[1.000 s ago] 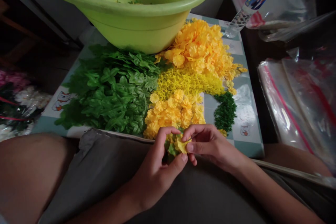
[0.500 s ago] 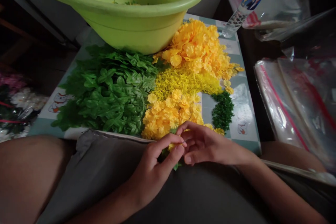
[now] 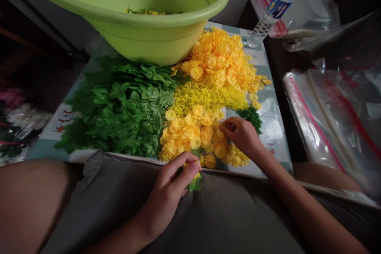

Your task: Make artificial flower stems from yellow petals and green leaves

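Two hands, together over the lap one second ago, are now apart. The left hand stays low in front of the surface, thumb and forefinger pinched on a thin strand, with a small green-and-yellow piece hanging just below the fingertips. The right hand, which half a second ago was beside the left fingertips, has moved up to the right edge of the near yellow blossoms. Its fingers are curled in; whether they grip a blossom I cannot tell. That hand and its wrist now hide part of the dark green sprigs, which showed whole before. Green leaves lie left of the blossoms, and the lime basin stands behind, more of its contents showing than earlier.
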Tool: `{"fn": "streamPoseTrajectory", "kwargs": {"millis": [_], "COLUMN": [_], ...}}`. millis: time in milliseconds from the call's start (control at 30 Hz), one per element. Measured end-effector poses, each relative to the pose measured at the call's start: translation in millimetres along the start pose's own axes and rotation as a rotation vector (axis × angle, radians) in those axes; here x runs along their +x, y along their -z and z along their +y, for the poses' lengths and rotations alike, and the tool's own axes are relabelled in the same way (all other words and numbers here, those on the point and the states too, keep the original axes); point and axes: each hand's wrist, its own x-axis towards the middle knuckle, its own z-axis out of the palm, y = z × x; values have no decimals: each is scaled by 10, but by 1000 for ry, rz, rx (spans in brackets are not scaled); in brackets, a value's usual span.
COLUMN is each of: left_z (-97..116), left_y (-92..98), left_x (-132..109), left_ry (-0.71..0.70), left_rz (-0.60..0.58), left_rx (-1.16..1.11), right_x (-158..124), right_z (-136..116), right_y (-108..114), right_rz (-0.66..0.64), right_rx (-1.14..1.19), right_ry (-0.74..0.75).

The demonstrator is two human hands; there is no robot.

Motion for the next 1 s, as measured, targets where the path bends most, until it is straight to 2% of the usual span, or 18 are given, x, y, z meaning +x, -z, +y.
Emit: {"fn": "streamPoseTrajectory", "kwargs": {"millis": [133,300,367,467,567,733,1000], "left_z": [-60,-96,-88,-75,-73,-88,-105], "left_y": [9,20,22,23,25,31,23], "left_x": [31,74,79,85,95,90,83], "left_ry": [-20,-147,-196,-255,-276,-275,-230], "left_rz": [32,131,169,181,181,174,186], "left_rx": [-94,-251,-302,-364,-387,-385,-330], "right_x": [-17,-64,-124,-258,-375,-411,-417], "right_z": [6,-84,-195,-382,-500,-515,-535], "right_y": [-23,53,60,-16,-165,-322,-307], "right_rz": [27,108,63,-133,-226,-183,-140], "right_rx": [-81,-135,-70,61,-63,-197,-212], "right_ry": [-33,-12,110,406,565,546,494]}}
